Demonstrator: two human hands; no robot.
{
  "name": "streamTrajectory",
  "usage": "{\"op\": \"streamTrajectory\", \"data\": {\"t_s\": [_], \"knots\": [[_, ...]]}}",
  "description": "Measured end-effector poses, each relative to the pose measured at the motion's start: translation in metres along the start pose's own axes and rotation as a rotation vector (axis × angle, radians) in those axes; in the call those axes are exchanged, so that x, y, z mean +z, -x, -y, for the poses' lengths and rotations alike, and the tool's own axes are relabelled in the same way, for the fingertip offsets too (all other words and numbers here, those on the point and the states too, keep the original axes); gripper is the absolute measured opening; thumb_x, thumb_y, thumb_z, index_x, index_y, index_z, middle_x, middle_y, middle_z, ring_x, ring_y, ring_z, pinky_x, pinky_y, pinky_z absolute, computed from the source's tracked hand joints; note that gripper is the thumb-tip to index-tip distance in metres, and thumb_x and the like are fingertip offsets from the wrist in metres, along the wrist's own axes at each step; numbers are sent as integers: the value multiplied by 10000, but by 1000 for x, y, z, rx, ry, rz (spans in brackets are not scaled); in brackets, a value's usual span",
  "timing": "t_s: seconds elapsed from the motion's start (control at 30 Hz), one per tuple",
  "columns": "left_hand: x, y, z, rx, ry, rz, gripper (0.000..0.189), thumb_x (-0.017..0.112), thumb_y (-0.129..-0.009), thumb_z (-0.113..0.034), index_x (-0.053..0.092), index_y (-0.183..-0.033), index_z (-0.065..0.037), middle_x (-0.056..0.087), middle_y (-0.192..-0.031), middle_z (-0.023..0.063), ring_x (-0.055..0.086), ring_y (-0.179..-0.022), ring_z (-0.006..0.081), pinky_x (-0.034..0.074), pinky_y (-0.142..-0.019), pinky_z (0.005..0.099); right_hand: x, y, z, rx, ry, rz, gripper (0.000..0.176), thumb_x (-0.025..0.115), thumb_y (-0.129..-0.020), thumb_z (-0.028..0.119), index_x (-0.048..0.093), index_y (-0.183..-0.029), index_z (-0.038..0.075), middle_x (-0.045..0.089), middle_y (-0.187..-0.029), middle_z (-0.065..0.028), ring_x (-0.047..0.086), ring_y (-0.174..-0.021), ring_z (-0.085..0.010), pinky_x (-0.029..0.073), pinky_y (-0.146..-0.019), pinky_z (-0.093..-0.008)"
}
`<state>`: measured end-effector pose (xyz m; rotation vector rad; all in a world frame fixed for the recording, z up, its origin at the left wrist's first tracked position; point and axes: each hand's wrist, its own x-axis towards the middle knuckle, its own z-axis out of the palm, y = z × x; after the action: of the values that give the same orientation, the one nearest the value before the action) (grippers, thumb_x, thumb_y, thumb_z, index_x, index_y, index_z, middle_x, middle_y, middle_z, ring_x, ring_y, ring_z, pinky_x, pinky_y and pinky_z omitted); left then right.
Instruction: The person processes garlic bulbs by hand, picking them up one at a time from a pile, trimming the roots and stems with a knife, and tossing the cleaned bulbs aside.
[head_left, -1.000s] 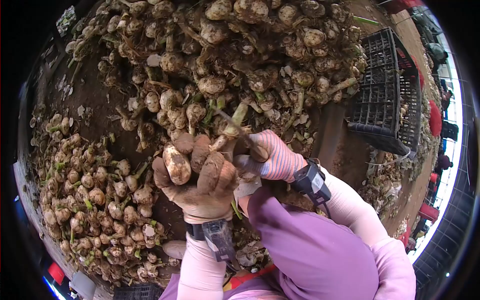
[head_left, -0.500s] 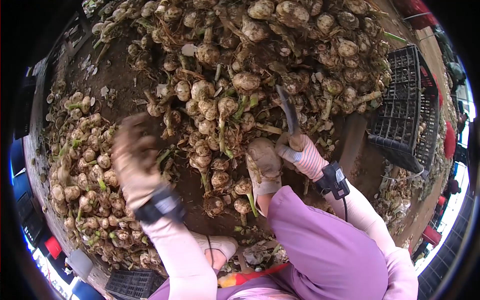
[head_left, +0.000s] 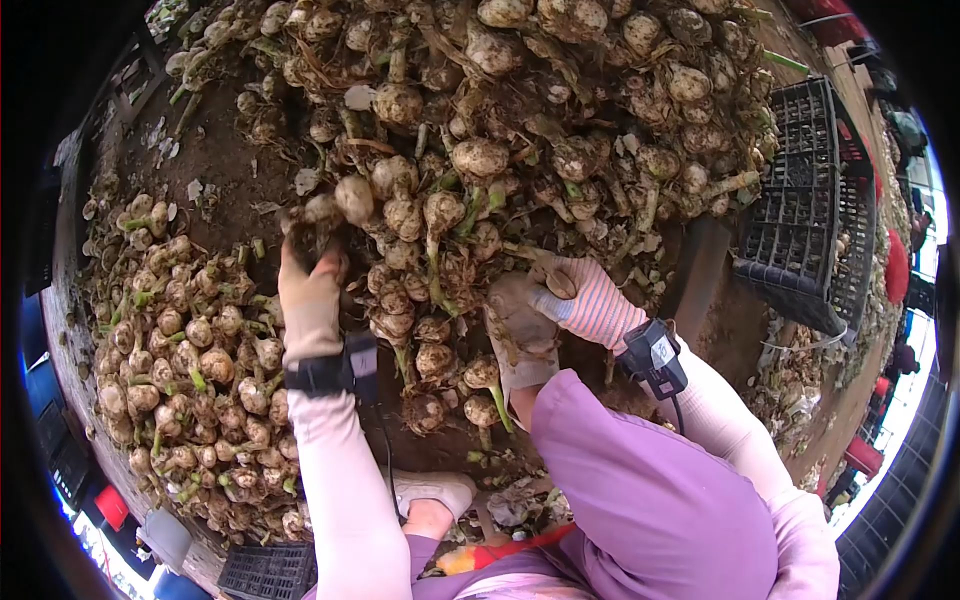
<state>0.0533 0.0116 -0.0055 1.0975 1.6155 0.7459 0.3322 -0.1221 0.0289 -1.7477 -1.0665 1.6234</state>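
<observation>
One bulb (head_left: 354, 200) lies just far-right of the nearer left hand (head_left: 312, 300), whose grip I cannot tell; the right hand (head_left: 597, 302) holds a handle (head_left: 558, 282).

Purple trousers (head_left: 650, 490), pale pink sleeves (head_left: 350, 500)

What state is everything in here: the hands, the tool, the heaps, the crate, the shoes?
Left hand: gloved, fingers curled among bulbs; grip unclear
Right hand: gloved, closed around the tool
Tool: held; blade unclear
Large heap: piled, soiled, many roots and long stalks
Left heap: piled, many stalks short
Black crate: beside the large heap, contents unclear
Front shoe: worn, dirty
Lower shoe: worn
</observation>
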Motion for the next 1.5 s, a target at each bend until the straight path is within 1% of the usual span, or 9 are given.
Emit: {"op": "streamTrajectory", "data": {"t_s": [0.37, 0.7, 0.77, 0.87, 1.17, 1.2, 1.23, 1.37, 1.5], "knots": [[22, 102, -39, -104, 649, 530, 655, 607, -795, -65, 299, -1373, -68, 571, -1060, 94, 578, -676, 103, 453, -475, 182, 2, -9, 38, -128, 458, 84, 327, 633, -768, 329, 596, -932, 48, 592, -706, -175, 560, -695, -386, 457, -627, -385], [11, 110, -70, -37, 410, 438, 632, 691, -730, -31, 382, -1281, -67, 571, -1061, 80, 594, -888, 179, 526, -725, 273, -7, 9, 70, -415, 753, 132, 244, 649, -660, 188, 592, -878, 95, 609, -696, -146, 610, -705, -345, 481, -606, -417], [8, 105, -66, 412, -297, 594, 530, 617, -783, 12, 387, -1255, -57, 571, -1061, 79, 568, -970, 148, 501, -816, 281, -2, 7, 73, -483, 706, 137, 210, 649, -656, 190, 569, -821, 87, 593, -672, -134, 605, -687, -343, 477, -592, -421], [23, 116, -71, 143, 185, 467, 527, 618, -780, 20, 385, -1247, -46, 577, -1037, 74, 570, -960, 132, 499, -817, 273, 5, 7, 82, -540, 793, 170, 207, 654, -659, 199, 559, -803, 84, 580, -668, -123, 592, -675, -351, 468, -586, -435], [25, 122, -74, -486, 691, 646, 505, 644, -766, 0, 404, -1209, -20, 598, -974, 68, 608, -831, 122, 522, -738, 261, 3, 3, 69, -556, 836, 155, 266, 688, -620, 208, 569, -822, 83, 585, -687, -130, 596, -694, -353, 473, -594, -439], [31, 130, -71, 44, 76, 679, 400, 430, -893, -60, 320, -1277, -64, 538, -995, 142, 584, -681, 206, 448, -402, 205, 0, 2, 68, -534, 886, 174, 368, 719, -597, 295, 589, -872, 88, 589, -731, -117, 592, -720, -351, 467, -601, -418], [30, 132, -76, -54, 76, 686, 336, 397, -915, -77, 355, -1246, -32, 556, -931, 134, 584, -669, 202, 443, -398, 216, -3, 1, 65, -531, 887, 175, 368, 719, -597, 295, 589, -872, 88, 589, -731, -117, 592, -720, -351, 467, -601, -418], [29, 141, -81, 120, -136, 692, 640, 804, -620, -161, 469, -1145, -13, 625, -853, 42, 610, -762, 111, 494, -717, 248, -19, -15, 24, -598, 786, 226, 339, 698, -624, 274, 612, -895, 89, 623, -784, -117, 599, -712, -340, 478, -605, -389], [36, 147, -66, 46, 262, 578, 588, 825, -607, -256, 508, -1065, -70, 598, -797, -10, 587, -758, 88, 501, -702, 240, -37, -4, 6, -395, 622, -100, 177, 662, -728, 187, 619, -842, 59, 609, -714, -99, 598, -647, -265, 464, -582, -316]]}}
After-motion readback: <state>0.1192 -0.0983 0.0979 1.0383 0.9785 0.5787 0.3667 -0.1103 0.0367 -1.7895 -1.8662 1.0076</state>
